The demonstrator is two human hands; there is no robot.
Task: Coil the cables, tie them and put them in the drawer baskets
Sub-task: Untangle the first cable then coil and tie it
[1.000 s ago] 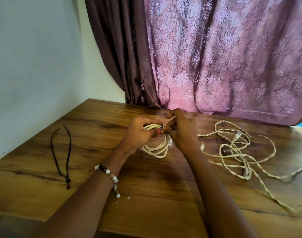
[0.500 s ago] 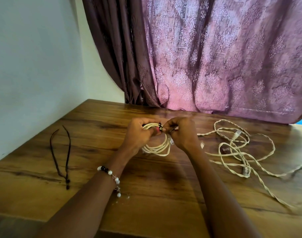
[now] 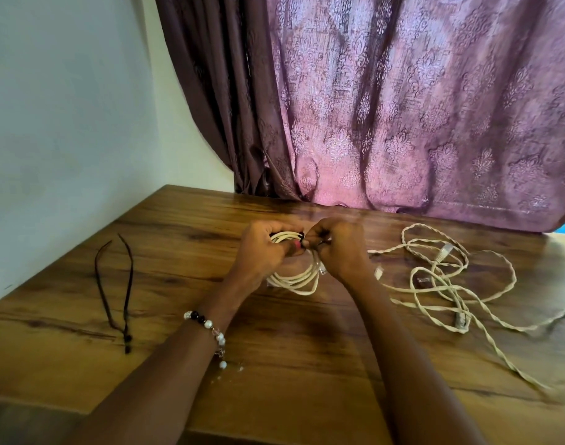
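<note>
Cream coiled cable (image 3: 294,277) hangs just above the wooden table (image 3: 306,364), its top gripped by the left hand (image 3: 265,248); the right hand (image 3: 339,248) pinches a black tie (image 3: 302,243) around it.

Arms: my forearms are bare, no sleeves.
Left wrist: my bead bracelet (image 3: 209,327), white and dark beads, with a dangling bit, perhaps a charm.
</note>
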